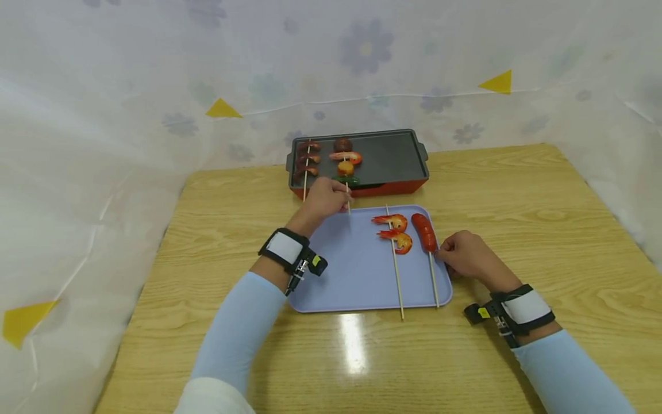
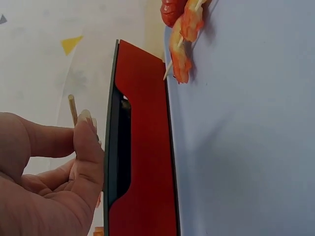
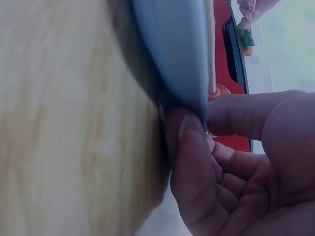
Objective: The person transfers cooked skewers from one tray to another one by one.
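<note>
My left hand [image 1: 326, 198] pinches the lower end of the stick of a mixed skewer [image 1: 345, 168] between thumb and fingers. That skewer carries a dark round piece, a shrimp, a yellow-orange piece and a green piece, and overlaps the left half of the grill's dark plate [image 1: 388, 155]. In the left wrist view, the stick's end [image 2: 72, 108] pokes out above the fingertips. My right hand [image 1: 465, 254] grips the right rim of the lilac tray [image 1: 346, 276], thumb above and fingers under it. On the tray lie a shrimp skewer [image 1: 395, 244] and a sausage skewer [image 1: 425, 233].
Another skewer of dark brown pieces [image 1: 308, 158] lies at the grill's left end, its stick jutting over the front. The red-sided grill stands behind the tray on the wooden table [image 1: 217, 259]. A flowered plastic sheet [image 1: 310, 63] hangs behind and along the sides.
</note>
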`<state>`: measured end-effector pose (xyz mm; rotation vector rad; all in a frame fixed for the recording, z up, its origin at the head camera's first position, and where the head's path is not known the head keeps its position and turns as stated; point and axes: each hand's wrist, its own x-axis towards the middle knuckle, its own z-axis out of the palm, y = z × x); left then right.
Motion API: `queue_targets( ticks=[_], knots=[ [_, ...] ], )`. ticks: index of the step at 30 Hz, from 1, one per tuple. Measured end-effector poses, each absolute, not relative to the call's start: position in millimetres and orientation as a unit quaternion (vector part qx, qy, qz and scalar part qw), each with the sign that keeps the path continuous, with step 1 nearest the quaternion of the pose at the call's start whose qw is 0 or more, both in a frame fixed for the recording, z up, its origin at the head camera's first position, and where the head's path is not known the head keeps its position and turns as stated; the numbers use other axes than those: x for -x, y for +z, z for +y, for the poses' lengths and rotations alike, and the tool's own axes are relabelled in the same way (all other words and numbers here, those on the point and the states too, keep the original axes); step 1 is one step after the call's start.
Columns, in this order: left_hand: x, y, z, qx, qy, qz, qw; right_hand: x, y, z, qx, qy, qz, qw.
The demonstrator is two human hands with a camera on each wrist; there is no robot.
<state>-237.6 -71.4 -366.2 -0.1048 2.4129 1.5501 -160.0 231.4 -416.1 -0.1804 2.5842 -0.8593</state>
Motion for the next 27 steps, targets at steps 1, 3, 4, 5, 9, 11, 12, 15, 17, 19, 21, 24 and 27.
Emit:
queue_targets(
  ticks=[1,3,4,5,9,11,12,15,17,19,21,24,27],
  knots=[
    [236.6,-365.0,-71.1,0.034,0.533,0.834,0.138,159.9,-416.0,231.8,0.063,-0.309,0.927,0.205],
    [233.9,-362.2,-70.2,0.028,0.526,0.838,0.141,159.7,-415.8,232.5,0.061,-0.310,0.926,0.207],
    [232.4,-360.8,-69.8,0.026,0.523,0.840,0.141,159.7,-416.0,232.7,0.060,-0.310,0.926,0.207],
    [230.8,-359.3,-69.5,0.024,0.521,0.842,0.140,159.7,-416.1,232.9,0.059,-0.311,0.926,0.207],
    [221.9,-353.7,-69.6,0.019,0.517,0.844,0.144,159.9,-416.2,233.3,0.057,-0.310,0.926,0.206],
    [216.9,-352.1,-70.8,0.018,0.525,0.838,0.151,160.3,-416.1,233.6,0.056,-0.310,0.926,0.208],
    [213.7,-350.9,-71.6,0.017,0.528,0.835,0.155,160.4,-416.1,233.6,0.056,-0.310,0.926,0.209],
    [204.2,-348.6,-75.7,0.012,0.536,0.828,0.163,160.8,-416.5,233.6,0.057,-0.313,0.924,0.210],
    [198.0,-347.2,-78.8,0.008,0.540,0.825,0.166,160.8,-416.6,233.7,0.058,-0.317,0.923,0.210],
    [192.5,-346.3,-81.5,0.003,0.542,0.823,0.168,160.6,-416.5,233.9,0.061,-0.320,0.922,0.208],
    [187.7,-346.2,-83.8,0.000,0.542,0.822,0.172,160.7,-416.1,234.0,0.064,-0.323,0.922,0.207],
    [180.4,-346.1,-86.0,0.000,0.541,0.823,0.176,160.7,-415.1,234.1,0.065,-0.323,0.921,0.206],
    [173.5,-347.3,-86.8,0.000,0.536,0.825,0.179,161.1,-414.7,233.7,0.064,-0.323,0.921,0.207]
  ],
)
